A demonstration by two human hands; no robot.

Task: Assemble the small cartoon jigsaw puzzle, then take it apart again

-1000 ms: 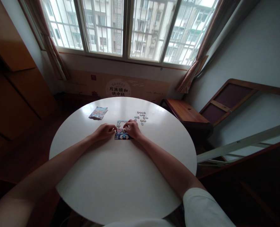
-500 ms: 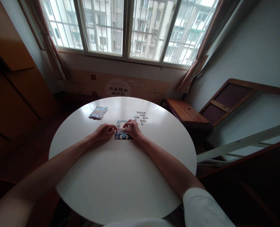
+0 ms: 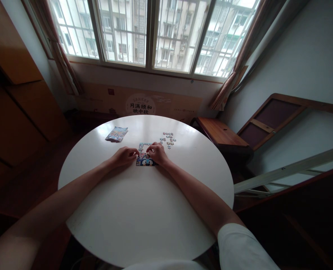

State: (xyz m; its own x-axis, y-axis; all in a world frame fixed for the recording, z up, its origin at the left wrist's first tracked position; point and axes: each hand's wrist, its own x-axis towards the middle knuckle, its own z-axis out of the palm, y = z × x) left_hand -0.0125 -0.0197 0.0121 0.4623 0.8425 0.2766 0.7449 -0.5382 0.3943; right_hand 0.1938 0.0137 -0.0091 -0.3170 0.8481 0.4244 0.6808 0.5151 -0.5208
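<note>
A partly assembled jigsaw puzzle (image 3: pixel 146 162) lies flat on the white round table, dark blue along its near edge, with a white gap in its upper middle. At its left edge, my left hand (image 3: pixel 125 155) has its fingers curled, thumb and index fingertips holding the border. Over the puzzle's right side is my right hand (image 3: pixel 158 153), thumb and index pinched together at the gap. What sits between those fingertips is tiny and mostly hidden; it looks like a puzzle piece. Several loose puzzle pieces (image 3: pixel 170 143) are spread just beyond my right hand.
A colourful printed packet (image 3: pixel 116 134) lies at the table's (image 3: pixel 144 210) back left. Behind the table are a printed banner (image 3: pixel 166 103) and a barred window. To the right stand a wooden bench (image 3: pixel 222 131) and a pale rail (image 3: pixel 287 168).
</note>
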